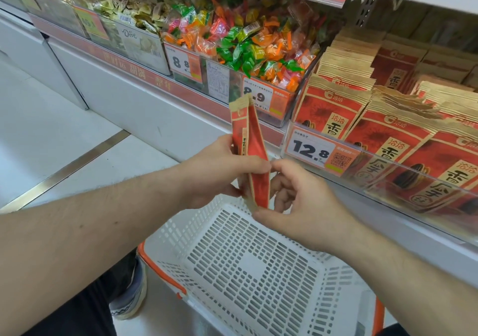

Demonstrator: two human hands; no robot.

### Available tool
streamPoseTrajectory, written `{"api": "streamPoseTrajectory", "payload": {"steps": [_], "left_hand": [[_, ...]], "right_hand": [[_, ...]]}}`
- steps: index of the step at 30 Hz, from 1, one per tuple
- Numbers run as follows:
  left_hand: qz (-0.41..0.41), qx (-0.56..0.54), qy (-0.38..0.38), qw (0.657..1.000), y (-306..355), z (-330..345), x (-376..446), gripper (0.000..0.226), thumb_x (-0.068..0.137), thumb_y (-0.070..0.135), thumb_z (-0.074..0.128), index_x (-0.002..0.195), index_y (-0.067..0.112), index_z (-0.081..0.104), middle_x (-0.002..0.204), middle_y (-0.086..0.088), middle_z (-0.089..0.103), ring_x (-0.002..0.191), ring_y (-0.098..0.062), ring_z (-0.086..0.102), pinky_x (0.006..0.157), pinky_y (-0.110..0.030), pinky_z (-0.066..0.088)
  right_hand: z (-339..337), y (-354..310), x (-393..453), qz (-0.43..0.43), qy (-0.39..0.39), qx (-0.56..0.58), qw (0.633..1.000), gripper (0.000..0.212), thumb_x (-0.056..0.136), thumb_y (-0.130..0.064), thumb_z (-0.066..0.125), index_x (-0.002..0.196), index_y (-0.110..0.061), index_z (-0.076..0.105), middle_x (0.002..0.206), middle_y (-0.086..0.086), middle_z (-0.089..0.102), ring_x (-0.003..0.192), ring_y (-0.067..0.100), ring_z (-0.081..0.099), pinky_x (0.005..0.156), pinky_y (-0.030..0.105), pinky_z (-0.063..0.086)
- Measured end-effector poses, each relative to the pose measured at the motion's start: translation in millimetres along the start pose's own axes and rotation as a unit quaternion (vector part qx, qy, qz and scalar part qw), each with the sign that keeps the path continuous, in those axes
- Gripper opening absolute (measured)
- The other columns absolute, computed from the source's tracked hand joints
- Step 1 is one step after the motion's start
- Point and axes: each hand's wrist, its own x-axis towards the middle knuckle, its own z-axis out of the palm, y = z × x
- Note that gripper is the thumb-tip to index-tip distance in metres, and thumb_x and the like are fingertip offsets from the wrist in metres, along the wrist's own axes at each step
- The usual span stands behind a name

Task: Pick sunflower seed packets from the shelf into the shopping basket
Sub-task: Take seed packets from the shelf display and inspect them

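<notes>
A person stands at a shop shelf, seen from their own head looking down. Both bare hands meet over a white slotted shopping basket (248,266) with orange trim, which sits low in front of them and looks empty where its floor shows.

Between the hands stand red sunflower seed packets (252,154) with tan paper ends, held upright and seen almost edge-on. There appear to be two pressed together, though the exact count is hard to tell. The left hand (219,170) grasps them around the middle, fingers curled behind and thumb across the near side. The right hand (297,201) pinches the lower end, forefinger at the red face and thumb under the tan bottom seam. The packets hang directly above the far edge of the basket, not yet inside it.

These are probably light, flat paper pouches: fairly stiff at the sealed ends, softer and slightly bulging in the middle where the seeds shift. The paper looks matte, so slipping seems unlikely, and little here is fragile. A flat grip across the middle, or a pinch on a sealed end, should hold well.

To the right, many more matching packets (388,139) stand in rows on the shelf (426,232) behind a clear guard with a price tag (320,149). Bins of wrapped sweets (248,40) fill the shelf further left.
</notes>
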Motion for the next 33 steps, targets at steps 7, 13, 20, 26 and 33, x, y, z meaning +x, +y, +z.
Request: {"api": "streamPoseTrajectory", "payload": {"steps": [7, 13, 20, 26, 33], "left_hand": [[-0.029, 0.025, -0.136, 0.99, -8.8, 5.2, -2.5, 0.048, 0.064, 0.012, 0.076, 0.109, 0.021, 0.061, 0.074, 0.013, 0.062, 0.074, -0.014, 0.066, 0.077, -0.042, 0.053], [-0.043, 0.013, -0.178, 0.983, -14.9, 9.2, -1.2, 0.034, 0.069, 0.016, 0.07, 0.102, 0.022, 0.062, 0.086, 0.008, 0.065, 0.083, -0.015, 0.063, 0.073, -0.038, 0.051], [-0.053, -0.029, -0.248, 0.967, -16.7, 6.1, 1.4, 0.039, 0.067, 0.024, 0.074, 0.103, 0.015, 0.064, 0.1, -0.005, 0.064, 0.083, -0.017, 0.061, 0.067, -0.032, 0.051], [-0.058, -0.04, -0.24, 0.968, -17.3, 5.8, 2.0, 0.04, 0.063, 0.026, 0.075, 0.101, 0.016, 0.066, 0.101, -0.007, 0.064, 0.086, -0.018, 0.061, 0.066, -0.032, 0.052], [-0.05, -0.067, -0.146, 0.986, -11.0, 0.0, 4.8, 0.036, 0.068, 0.019, 0.074, 0.1, 0.01, 0.062, 0.09, -0.01, 0.068, 0.093, -0.028, 0.067, 0.07, -0.043, 0.056]], "right_hand": [[-13.2, -8.6, 2.1, -0.051, 0.136, 0.085, 0.986, 0.023, 0.079, -0.044, 0.063, 0.076, -0.021, 0.064, 0.069, 0.015, 0.059, 0.059, 0.034, 0.051, 0.054, 0.042, 0.045], [-12.2, -6.2, 4.0, -0.017, 0.107, 0.083, 0.991, 0.029, 0.099, -0.011, 0.051, 0.072, -0.002, 0.056, 0.052, 0.005, 0.053, 0.05, 0.019, 0.05, 0.053, 0.033, 0.043], [-13.8, -10.3, 3.4, 0.017, 0.058, 0.215, 0.975, 0.029, 0.1, -0.003, 0.045, 0.074, -0.001, 0.058, 0.052, -0.001, 0.058, 0.047, 0.011, 0.051, 0.051, 0.019, 0.045], [-12.0, -9.9, 5.4, 0.013, 0.064, 0.231, 0.971, 0.03, 0.1, -0.003, 0.046, 0.073, -0.001, 0.059, 0.053, 0.0, 0.058, 0.046, 0.011, 0.05, 0.049, 0.018, 0.043], [-16.5, -6.3, 0.6, -0.031, 0.058, 0.109, 0.992, 0.032, 0.095, -0.013, 0.06, 0.068, 0.002, 0.059, 0.063, 0.021, 0.059, 0.051, 0.011, 0.053, 0.052, 0.025, 0.042]]}}
